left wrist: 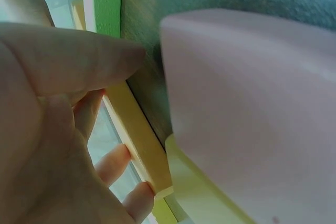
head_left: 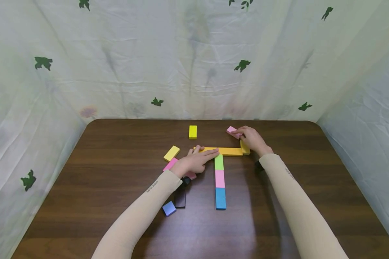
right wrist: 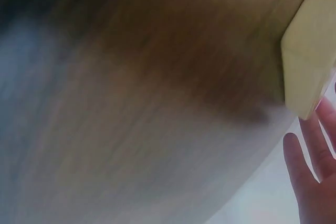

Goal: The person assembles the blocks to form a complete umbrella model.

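My left hand (head_left: pixel 196 160) lies over the left part of a row of orange blocks (head_left: pixel 231 151). In the left wrist view its fingertips touch the long side of the orange blocks (left wrist: pixel 142 137). From that row a column of green (head_left: pixel 219 163), light pink (head_left: pixel 219 178) and blue blocks (head_left: pixel 220 198) runs towards me. At the row's right end a yellow block (head_left: pixel 245 148) stands slightly slanted. Just beyond it my right hand (head_left: pixel 253 139) pinches a pink block (head_left: pixel 232 131); its underside contact is hidden. The right wrist view shows fingers beside the yellow block (right wrist: pixel 307 51).
A bright yellow block (head_left: pixel 192 132) lies near the far table edge. Around my left wrist are a pale yellow block (head_left: pixel 171 153), a pink block (head_left: pixel 170 164), a black block (head_left: pixel 180 199) and a small blue-violet block (head_left: pixel 169 208). A patterned curtain (head_left: pixel 129 72) hangs behind the table.
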A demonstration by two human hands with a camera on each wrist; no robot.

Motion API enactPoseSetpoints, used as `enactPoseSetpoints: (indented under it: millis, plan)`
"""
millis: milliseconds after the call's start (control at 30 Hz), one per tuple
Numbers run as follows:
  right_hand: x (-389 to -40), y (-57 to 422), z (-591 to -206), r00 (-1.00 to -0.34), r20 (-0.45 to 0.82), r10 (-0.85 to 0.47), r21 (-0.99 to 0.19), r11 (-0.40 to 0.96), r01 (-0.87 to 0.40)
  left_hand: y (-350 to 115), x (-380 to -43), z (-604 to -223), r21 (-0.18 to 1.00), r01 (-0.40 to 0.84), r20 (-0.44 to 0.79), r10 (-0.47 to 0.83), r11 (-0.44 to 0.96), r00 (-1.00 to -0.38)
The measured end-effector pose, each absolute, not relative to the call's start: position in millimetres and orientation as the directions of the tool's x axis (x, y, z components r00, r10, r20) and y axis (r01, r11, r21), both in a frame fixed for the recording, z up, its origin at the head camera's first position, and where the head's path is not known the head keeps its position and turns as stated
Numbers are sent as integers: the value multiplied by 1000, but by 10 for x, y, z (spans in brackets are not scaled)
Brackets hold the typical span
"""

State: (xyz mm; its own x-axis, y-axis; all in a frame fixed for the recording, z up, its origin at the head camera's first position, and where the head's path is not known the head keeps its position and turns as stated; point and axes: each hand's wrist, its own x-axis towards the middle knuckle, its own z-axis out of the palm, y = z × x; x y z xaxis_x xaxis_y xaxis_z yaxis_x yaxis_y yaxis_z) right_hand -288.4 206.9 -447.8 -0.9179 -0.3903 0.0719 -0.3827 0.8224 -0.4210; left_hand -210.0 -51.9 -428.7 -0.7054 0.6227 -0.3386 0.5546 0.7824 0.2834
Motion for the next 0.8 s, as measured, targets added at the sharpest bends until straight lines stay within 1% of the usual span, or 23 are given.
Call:
enactPoseSetpoints:
  millis: [433, 800]
  plan:
    - [-2838, 2175, -4502, -911, 98, -400, -457, 795, -399, -515, -2095, -4294, 311, 532, -343, 615, 788, -710]
    - [-2822, 2193, -4508, -910, 95, -403, -469, 788, -398, -520, -2103, -4289, 322, 527, -341, 615, 787, -710]
